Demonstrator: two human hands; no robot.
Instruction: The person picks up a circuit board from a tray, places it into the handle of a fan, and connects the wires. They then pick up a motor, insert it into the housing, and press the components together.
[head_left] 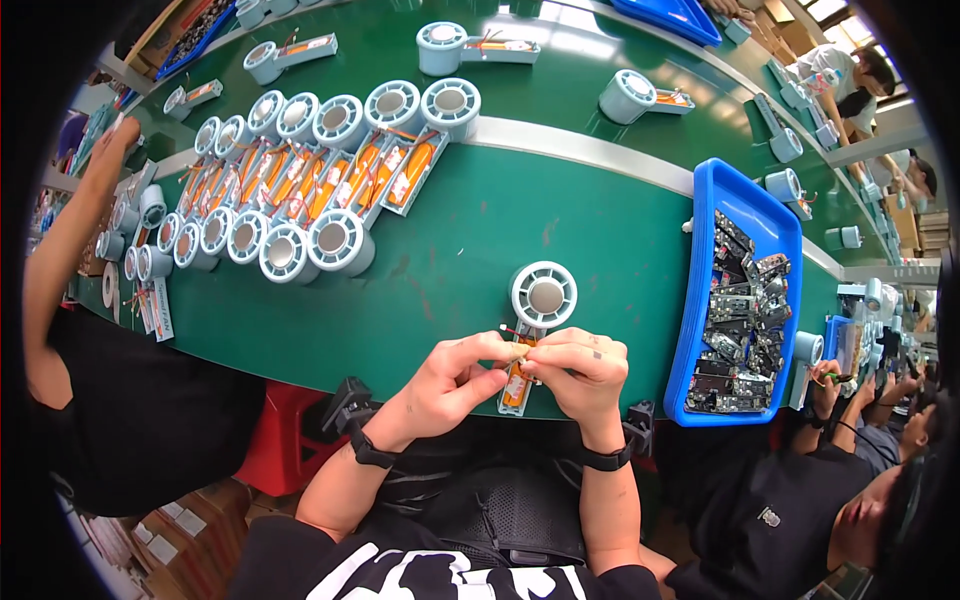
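- Green tabletop (470, 250) carries the work; our unit lies at its near edge, roughly midway along it.
- We work on a pale handheld fan body (541, 303): a round head with a grey centre, and a slim handle tray running from the head toward us.
- Its long axis runs from the far side toward the near edge, head away from us, handle end reaching the edge.
- Our left hand (452, 378) pinches a small tan piece (517, 351) over the handle, thumb and forefinger closed together on it.
- Our right hand (582, 372) meets the left from the opposite side, fingers curled shut on the same piece; whether it also grips the handle we cannot tell.
- Both hands sit directly above the handle; the orange cell (516, 388) in the tray shows just below them, and neither hand is clearly nearer.
- Thin red wire shows at the top of the left fingers.
- Rows of matching fan bodies (310, 180) lie toward the far left.
- A blue tray (700, 300) of dark circuit parts stands at the right, near but apart from the right hand.
- Other people work at the left and right edges.
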